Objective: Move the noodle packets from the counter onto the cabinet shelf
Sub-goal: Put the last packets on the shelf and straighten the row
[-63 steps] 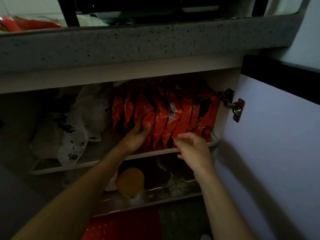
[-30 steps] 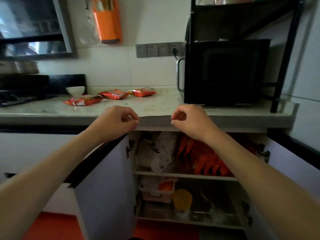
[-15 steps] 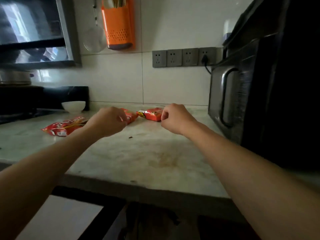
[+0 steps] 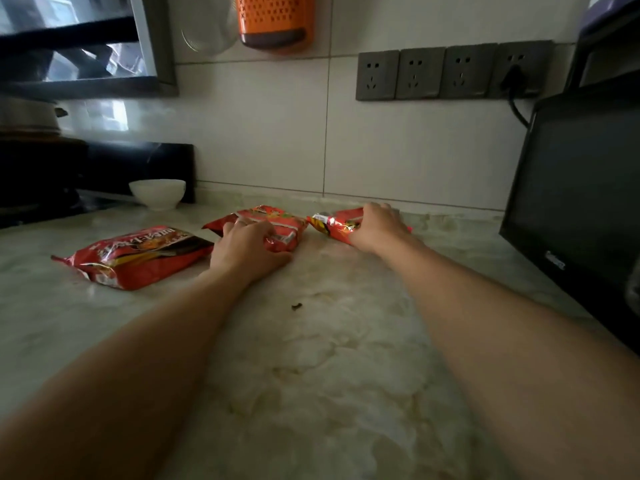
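Note:
Three red noodle packets lie on the pale marble counter (image 4: 311,358). The left packet (image 4: 135,258) lies free, flat on the counter. My left hand (image 4: 247,251) rests on the middle packet (image 4: 280,225), fingers curled over its near edge. My right hand (image 4: 375,225) covers the right packet (image 4: 332,223), fingers wrapped around its far side. Both packets still touch the counter. The cabinet shelf is out of view below the counter.
A black microwave (image 4: 581,202) stands at the right. A white bowl (image 4: 157,194) sits by the dark stove area (image 4: 41,178) at the left. Grey wall sockets (image 4: 450,72) and an orange holder (image 4: 275,20) hang on the tiled wall.
I have risen from the open cabinet to the counter. Both hands, closed and empty before, have reached forward and settled on the middle and right packets.

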### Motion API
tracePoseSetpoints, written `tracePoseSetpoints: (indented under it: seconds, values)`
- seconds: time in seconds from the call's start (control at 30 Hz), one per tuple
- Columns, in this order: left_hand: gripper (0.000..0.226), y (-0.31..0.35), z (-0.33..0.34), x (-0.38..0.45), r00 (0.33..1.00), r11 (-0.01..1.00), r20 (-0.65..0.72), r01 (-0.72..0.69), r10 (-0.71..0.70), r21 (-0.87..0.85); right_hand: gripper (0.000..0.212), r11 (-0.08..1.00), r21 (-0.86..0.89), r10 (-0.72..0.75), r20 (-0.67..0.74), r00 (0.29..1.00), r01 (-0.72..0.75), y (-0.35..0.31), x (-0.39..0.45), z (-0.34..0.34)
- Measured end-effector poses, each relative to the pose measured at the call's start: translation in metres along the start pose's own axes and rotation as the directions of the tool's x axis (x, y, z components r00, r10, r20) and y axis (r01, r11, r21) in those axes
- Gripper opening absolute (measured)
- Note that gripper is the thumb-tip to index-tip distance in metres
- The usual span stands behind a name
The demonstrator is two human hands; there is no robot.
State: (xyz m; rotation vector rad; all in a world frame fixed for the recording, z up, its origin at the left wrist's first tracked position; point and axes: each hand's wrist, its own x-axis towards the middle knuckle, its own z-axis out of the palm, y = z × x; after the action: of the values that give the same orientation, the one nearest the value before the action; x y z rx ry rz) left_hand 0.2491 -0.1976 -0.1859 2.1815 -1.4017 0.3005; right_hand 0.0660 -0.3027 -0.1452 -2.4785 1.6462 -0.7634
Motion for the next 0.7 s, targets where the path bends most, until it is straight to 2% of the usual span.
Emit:
tracePoseSetpoints:
  seconds: [0.1, 0.2, 0.3, 0.5, 0.57, 0.7]
  values:
    - [0.041, 0.004, 0.011, 0.001, 0.995, 0.991, -0.028, -0.088, 0.091, 0.103, 0.074, 0.997, -0.080, 0.011, 0.090, 0.996, -0.004, 0.002, 0.002, 0.022]
    - [0.035, 0.006, 0.004, 0.008, 0.991, 0.977, -0.037, -0.123, 0.131, 0.173, 0.054, 0.986, -0.164, -0.028, 0.054, 0.998, 0.036, -0.004, -0.003, 0.018]
    - [0.032, 0.004, -0.006, 0.002, 0.984, 0.965, -0.042, -0.163, 0.175, 0.206, 0.049, 0.982, -0.176, -0.049, 0.119, 0.992, 0.069, -0.011, -0.023, 0.000]
    - [0.029, 0.023, -0.026, -0.058, 0.963, 0.966, -0.087, -0.250, 0.256, 0.073, 0.044, 0.936, -0.326, -0.083, 0.158, 0.984, 0.131, -0.003, -0.101, -0.030]
    - [0.028, 0.026, -0.043, -0.081, 0.953, 0.963, -0.143, -0.262, 0.267, 0.058, 0.038, 0.941, -0.313, -0.088, 0.135, 0.987, 0.127, -0.003, -0.128, -0.052]
    - [0.026, 0.042, -0.084, -0.149, 0.953, 0.977, -0.244, -0.202, 0.182, -0.061, 0.035, 0.967, -0.230, -0.104, 0.044, 0.994, 0.111, 0.001, -0.201, -0.115]
